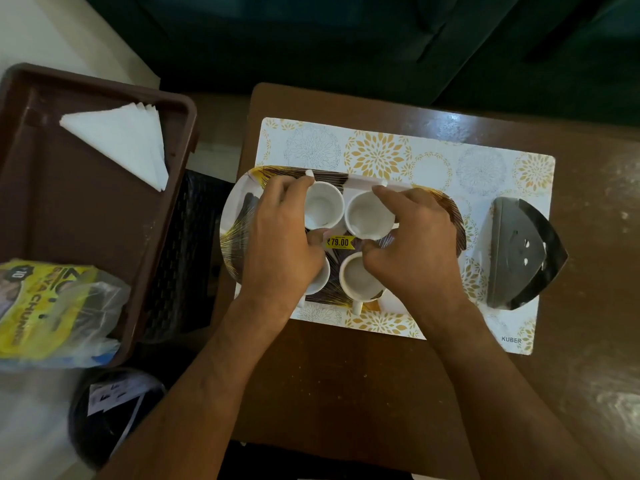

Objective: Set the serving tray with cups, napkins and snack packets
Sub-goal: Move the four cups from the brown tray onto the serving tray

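A patterned oval serving tray with a yellow price sticker lies on a floral placemat. Several white cups stand on it. My left hand grips the far left cup between thumb and fingers and covers much of the near left cup. My right hand grips the far right cup, its thumb near the near right cup. White folded napkins lie in a brown plastic tray at left. A yellow snack packet sits in that tray's near corner.
A shiny metal napkin holder stands on the placemat's right end. The brown wooden table carries the placemat. A clear plastic bag lies over the snack packet. A dark round object sits low at left. Dark green upholstery fills the back.
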Demonstrator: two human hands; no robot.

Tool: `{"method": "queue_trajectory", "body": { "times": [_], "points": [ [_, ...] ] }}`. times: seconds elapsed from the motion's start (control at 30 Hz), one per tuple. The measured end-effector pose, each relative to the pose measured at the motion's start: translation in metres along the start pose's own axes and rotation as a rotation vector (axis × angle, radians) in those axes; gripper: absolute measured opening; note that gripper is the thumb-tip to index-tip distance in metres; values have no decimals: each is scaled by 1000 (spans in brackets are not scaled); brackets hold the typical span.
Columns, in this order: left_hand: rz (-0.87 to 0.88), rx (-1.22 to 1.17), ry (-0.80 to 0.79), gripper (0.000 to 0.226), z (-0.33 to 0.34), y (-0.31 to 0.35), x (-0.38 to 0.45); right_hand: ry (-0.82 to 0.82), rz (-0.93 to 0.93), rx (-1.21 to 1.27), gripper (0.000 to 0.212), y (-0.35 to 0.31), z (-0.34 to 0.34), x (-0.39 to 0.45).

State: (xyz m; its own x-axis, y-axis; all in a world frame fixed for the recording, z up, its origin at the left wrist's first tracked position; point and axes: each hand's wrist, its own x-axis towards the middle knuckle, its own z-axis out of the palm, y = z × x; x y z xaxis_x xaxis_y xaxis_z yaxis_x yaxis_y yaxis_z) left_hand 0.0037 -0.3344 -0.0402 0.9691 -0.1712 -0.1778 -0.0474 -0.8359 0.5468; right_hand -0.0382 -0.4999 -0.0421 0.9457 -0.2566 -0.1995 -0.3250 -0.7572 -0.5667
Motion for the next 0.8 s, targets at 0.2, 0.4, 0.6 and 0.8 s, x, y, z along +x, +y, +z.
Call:
{"method": "queue_trajectory", "body": {
  "times": [0.2, 0.4, 0.6, 0.8],
  "points": [
    [37, -31, -28, 74, 1, -4, 0, 9, -18, 25, 77, -2, 4, -3],
    [42, -47, -52, 77, 0, -4, -2, 29, -13, 7, 75, -5, 9, -4],
    [40, -51, -68, 78, -2, -4, -3, 28, -1, -2, 75, -8, 9, -6],
    [53, -49, -69, 79, -3, -5, -3, 31, 17, 5, 75, -10, 9, -7]
  ]
}}
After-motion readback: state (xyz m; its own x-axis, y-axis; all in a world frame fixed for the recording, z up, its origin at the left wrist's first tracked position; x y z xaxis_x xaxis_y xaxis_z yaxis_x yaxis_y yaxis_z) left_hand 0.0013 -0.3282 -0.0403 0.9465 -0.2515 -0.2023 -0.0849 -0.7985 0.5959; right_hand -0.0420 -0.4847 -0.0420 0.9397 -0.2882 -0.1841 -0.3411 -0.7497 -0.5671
